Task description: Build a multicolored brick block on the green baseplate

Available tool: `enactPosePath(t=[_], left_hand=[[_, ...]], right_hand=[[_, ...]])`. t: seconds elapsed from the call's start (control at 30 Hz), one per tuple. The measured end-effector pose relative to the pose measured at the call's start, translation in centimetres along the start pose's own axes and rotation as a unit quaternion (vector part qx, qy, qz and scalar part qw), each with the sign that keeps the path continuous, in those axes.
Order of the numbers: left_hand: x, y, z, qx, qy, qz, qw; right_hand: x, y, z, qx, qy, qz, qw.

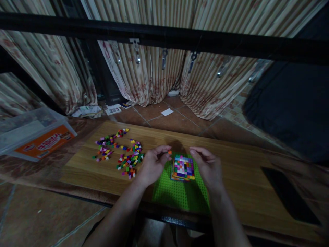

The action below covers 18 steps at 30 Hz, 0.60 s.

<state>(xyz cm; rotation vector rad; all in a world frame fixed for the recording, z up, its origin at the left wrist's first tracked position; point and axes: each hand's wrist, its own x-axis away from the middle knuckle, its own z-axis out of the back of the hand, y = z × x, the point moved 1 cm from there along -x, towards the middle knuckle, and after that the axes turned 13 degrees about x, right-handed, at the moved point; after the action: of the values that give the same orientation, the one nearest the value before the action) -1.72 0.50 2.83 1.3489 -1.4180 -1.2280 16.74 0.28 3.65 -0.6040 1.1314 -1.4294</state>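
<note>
My left hand [153, 163] is closed, with a small orange brick [169, 152] pinched between thumb and fingertips. It is just left of a multicoloured block of small toy bricks [183, 167], which has a dark slot in its top. This block stands on a green studded baseplate [177, 197]. On the block's other side, my right hand [207, 166] hovers with loosely bent fingers, and no brick shows in it. Loose bricks [132, 158] of many colours lie scattered to the left of my left hand.
The wooden board [84, 164] carries the bricks and baseplate. A dark flat object [290, 195] lies at its right end. Left of the board stands a clear plastic box [38, 133] with an orange label. Beyond are a dark horizontal bar [154, 33] and striped curtains [149, 75].
</note>
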Motion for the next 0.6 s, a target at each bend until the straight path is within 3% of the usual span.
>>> enactPosePath(t=[0.07,0.27,0.6], left_hand=[[0.2,0.4,-0.4,0.023,-0.004,-0.007,1.0],[0.8,1.4,-1.5,0.058,-0.049,-0.04,0.996],[1.0,2.2,-1.8,0.027,-0.064,-0.046,0.997]], right_hand=[[0.1,-0.9,0.1,0.011,0.002,0.039,0.999],[0.8,-3.0,-0.5,0.035,-0.085,0.125,0.988],[0.9,-3.0,-0.3,-0.07,-0.123,0.053,0.989]])
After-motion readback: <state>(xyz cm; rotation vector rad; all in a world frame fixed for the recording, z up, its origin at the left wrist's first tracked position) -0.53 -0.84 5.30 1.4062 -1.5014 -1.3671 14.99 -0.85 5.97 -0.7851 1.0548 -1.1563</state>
